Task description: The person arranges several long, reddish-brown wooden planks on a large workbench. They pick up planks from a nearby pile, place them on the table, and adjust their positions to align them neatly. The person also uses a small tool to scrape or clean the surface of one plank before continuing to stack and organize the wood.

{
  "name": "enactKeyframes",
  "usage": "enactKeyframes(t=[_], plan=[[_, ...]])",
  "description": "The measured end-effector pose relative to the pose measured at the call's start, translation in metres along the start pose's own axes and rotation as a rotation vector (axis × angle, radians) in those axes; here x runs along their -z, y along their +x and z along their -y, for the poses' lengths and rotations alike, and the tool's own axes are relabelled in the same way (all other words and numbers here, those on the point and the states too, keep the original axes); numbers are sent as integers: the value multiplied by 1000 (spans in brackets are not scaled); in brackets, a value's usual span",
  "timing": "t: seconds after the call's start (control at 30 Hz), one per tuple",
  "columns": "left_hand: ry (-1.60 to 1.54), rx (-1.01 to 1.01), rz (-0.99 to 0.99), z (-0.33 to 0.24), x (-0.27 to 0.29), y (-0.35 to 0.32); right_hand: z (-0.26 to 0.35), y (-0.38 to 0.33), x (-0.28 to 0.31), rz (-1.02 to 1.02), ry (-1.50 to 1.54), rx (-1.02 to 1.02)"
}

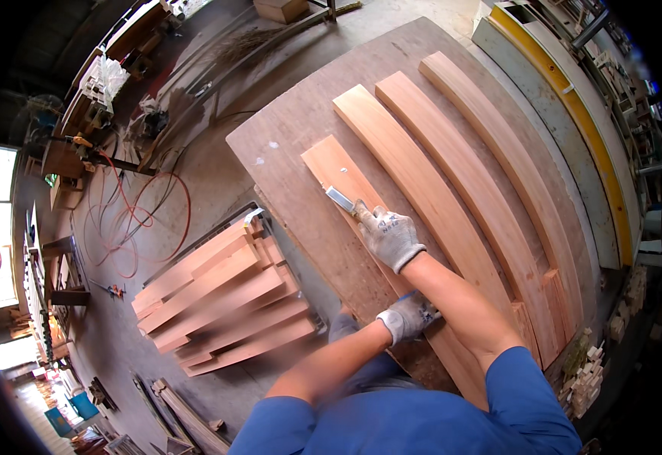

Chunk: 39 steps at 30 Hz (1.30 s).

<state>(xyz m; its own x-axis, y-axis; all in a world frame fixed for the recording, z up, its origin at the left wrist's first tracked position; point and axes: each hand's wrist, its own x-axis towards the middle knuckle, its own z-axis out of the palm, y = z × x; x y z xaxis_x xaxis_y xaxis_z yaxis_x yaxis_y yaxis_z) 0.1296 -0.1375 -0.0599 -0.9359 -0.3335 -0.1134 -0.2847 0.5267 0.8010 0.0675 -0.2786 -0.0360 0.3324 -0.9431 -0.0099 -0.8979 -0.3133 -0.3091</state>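
Note:
In its grey-white work glove, my right hand (389, 236) is closed around a hand tool with a flat, pale metal blade (338, 199). The blade lies at the left edge of the nearest wooden board (331, 157), close to its far end. A small pale chip (344, 171) sits on that board. My left hand (408, 317), also gloved, rests against the same board farther down, its fingers largely hidden beside my right forearm. To the right, three curved wooden boards, the closest one (414, 155) included, lie side by side on the worktable (270, 144).
A stack of cut boards (225, 296) stands low at the left of the worktable. Red hoses (187, 220) coil on the floor beyond. A long machine with a yellow edge (573, 98) runs along the right. Scrap wood blocks (585, 379) are piled at lower right.

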Motion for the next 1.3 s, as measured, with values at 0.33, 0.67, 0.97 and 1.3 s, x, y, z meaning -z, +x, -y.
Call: enactKeyframes(t=[0.33, 0.67, 0.97, 1.3], plan=[[40, 3, -50, 3, -12, 2, -2, 5, -3, -37, -6, 26], [81, -29, 0, 15, -24, 1, 4, -7, 3, -40, 32, -164], [43, 48, 188, 4, -6, 2, 5, 5, -10, -38, 50, -183], [88, 83, 222, -10, 22, 4, -7, 6, -2, 31, 11, -190]])
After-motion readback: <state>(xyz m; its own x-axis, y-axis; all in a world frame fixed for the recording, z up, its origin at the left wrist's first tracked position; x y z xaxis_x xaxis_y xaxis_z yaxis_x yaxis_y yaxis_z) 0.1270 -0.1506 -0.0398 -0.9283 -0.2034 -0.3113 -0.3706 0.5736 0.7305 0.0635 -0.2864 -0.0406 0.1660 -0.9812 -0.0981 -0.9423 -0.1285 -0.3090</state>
